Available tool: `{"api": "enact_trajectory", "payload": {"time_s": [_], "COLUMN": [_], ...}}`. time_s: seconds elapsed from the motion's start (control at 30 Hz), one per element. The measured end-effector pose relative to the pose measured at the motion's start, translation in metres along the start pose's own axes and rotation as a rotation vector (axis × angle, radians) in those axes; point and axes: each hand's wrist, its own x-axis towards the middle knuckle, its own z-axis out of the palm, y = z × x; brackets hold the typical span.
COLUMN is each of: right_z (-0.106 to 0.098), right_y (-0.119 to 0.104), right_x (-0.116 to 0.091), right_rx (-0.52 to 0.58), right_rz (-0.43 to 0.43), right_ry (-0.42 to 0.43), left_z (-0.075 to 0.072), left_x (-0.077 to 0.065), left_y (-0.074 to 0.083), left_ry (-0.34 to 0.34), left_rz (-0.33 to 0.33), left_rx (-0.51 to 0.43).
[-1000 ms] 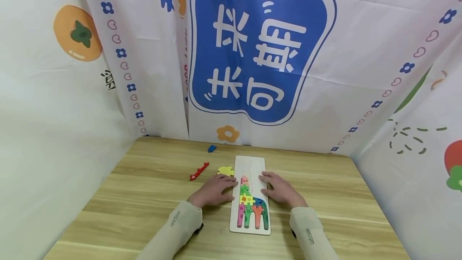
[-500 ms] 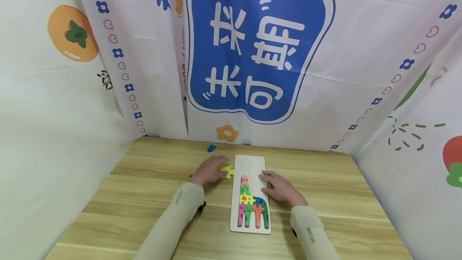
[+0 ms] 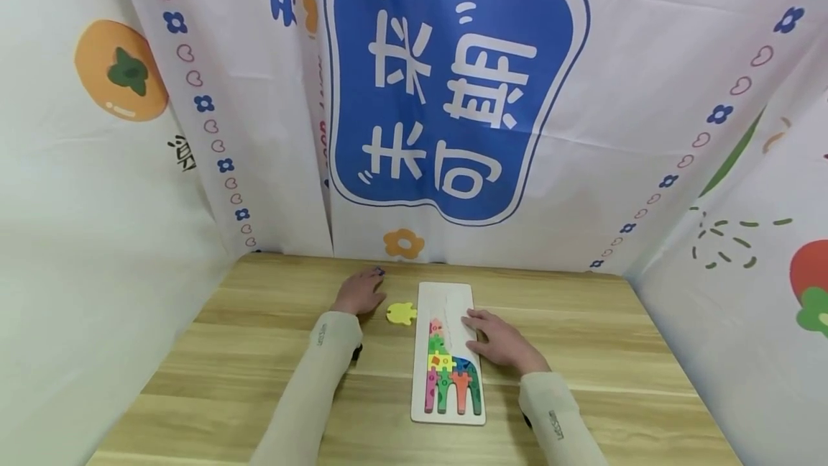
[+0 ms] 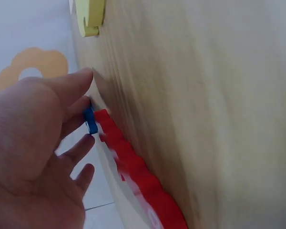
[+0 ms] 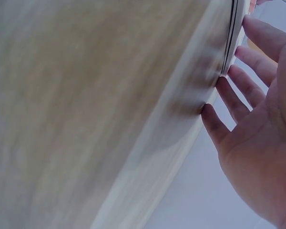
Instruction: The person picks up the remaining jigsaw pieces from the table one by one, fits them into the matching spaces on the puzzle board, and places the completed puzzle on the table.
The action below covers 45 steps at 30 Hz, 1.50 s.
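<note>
My left hand (image 3: 359,293) reaches to the back left of the table, its fingertips at a small blue puzzle piece (image 3: 380,272). In the left wrist view the fingers are spread around this blue piece, with no firm pinch visible. A long red puzzle piece (image 4: 136,167) lies beside that hand; the head view hides it under the hand. My right hand (image 3: 504,340) rests with relaxed fingers on the right edge of a white puzzle board (image 3: 446,419). Colourful leg, body and neck pieces (image 3: 446,372) fill its lower part. Its upper recess shows bare white.
A yellow puzzle piece (image 3: 401,313) lies on the wooden table (image 3: 259,351), just left of the board. Printed white cloth (image 3: 550,185) hangs behind the table and at both sides.
My left hand has left the board's left edge, passed over the yellow piece and moved back left to the blue piece. My right hand has stayed on the board.
</note>
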Motion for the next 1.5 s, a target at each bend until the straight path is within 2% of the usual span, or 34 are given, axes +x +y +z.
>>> {"api": "enact_trajectory", "payload": {"time_s": [0.17, 0.27, 0.4, 0.57, 0.77, 0.97, 1.23, 1.4, 1.5], "right_z": [-0.002, -0.003, -0.001, 0.002, -0.001, -0.003, -0.004, -0.004, -0.004], "right_y": [0.000, 0.000, 0.001, 0.002, -0.002, -0.004, -0.004, -0.005, -0.005], "right_x": [0.000, 0.000, 0.000, 0.001, -0.001, -0.002, -0.002, -0.001, -0.001], "right_rx": [-0.006, 0.003, 0.004, -0.004, 0.015, 0.005, 0.011, 0.006, 0.005], "right_rz": [0.003, 0.007, 0.006, 0.005, 0.009, 0.011, 0.012, 0.009, 0.010], "right_ry": [0.004, 0.008, 0.005, 0.001, -0.001, 0.000, -0.004, -0.002, -0.004], "left_z": [-0.003, -0.001, 0.005, 0.004, -0.008, -0.022, -0.040, -0.045, -0.047], "left_x": [-0.005, -0.006, -0.008, -0.013, -0.023, -0.036, -0.054, -0.060, -0.063], "left_y": [0.003, 0.004, 0.008, 0.015, 0.031, 0.049, 0.067, 0.074, 0.077], "left_ry": [0.106, 0.146, 0.162, 0.157, 0.221, 0.244, 0.299, 0.344, 0.332], "left_rz": [0.062, 0.084, 0.093, 0.095, 0.150, 0.173, 0.278, 0.294, 0.279], "left_rx": [-0.054, -0.099, -0.163, -0.185, -0.273, -0.372, -0.527, -0.584, -0.615]}}
